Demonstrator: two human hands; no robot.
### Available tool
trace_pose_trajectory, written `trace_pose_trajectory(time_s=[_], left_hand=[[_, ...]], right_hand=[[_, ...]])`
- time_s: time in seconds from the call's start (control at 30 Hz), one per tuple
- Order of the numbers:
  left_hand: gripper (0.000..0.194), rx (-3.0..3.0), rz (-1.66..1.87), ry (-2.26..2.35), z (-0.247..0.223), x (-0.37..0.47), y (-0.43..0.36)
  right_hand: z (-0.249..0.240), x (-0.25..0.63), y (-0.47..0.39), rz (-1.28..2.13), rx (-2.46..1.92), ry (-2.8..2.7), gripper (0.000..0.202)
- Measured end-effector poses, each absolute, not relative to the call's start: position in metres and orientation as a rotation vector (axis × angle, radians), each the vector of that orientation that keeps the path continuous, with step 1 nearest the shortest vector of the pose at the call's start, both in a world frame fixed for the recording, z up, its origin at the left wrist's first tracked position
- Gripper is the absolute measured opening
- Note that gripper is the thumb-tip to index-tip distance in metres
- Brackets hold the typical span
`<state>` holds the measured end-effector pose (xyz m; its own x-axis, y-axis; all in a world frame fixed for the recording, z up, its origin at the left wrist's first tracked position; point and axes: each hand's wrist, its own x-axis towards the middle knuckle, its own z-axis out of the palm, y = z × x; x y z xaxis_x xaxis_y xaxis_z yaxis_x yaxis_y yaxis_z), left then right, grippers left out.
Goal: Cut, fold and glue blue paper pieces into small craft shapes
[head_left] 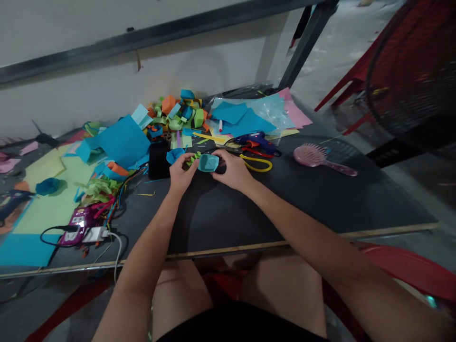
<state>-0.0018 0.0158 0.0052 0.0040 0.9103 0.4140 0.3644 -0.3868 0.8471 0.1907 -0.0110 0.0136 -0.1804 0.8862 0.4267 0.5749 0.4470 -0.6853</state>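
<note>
A small light-blue paper cup is between my two hands, above the dark table. My right hand curls round its right side, thumb below and fingers above. From the left, my left hand pinches a piece of green cut paper against the cup's left edge. Just behind my left hand lies a darker blue folded paper piece. Yellow-handled scissors lie right of my right hand. The black phone lies left of my left hand.
Folded paper pieces are heaped at the back, beside blue sheets. A pink hairbrush lies to the right. On the left are a purple power strip, a white plug and a glue gun. A fan stands at right.
</note>
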Motion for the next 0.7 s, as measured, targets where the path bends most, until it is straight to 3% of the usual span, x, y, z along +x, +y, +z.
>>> trace_pose_trajectory(time_s=[0.23,0.37,0.5,0.7], left_hand=[[0.027,1.737,1.343,1.284,-0.003,-0.004,0.024],[0.031,1.56,1.301,1.243,-0.006,-0.004,0.03],[0.029,1.455,1.277,1.237,-0.003,-0.003,0.029],[0.033,1.506,1.234,1.154,-0.003,-0.004,0.029]], right_hand=[[0.008,0.183,-0.013,0.783,-1.101,-1.664,0.061],[0.004,0.18,-0.013,0.796,-1.181,-1.714,0.06],[0.002,0.177,-0.009,0.808,-1.221,-1.702,0.073],[-0.004,0.172,-0.005,0.985,-1.068,-1.627,0.078]])
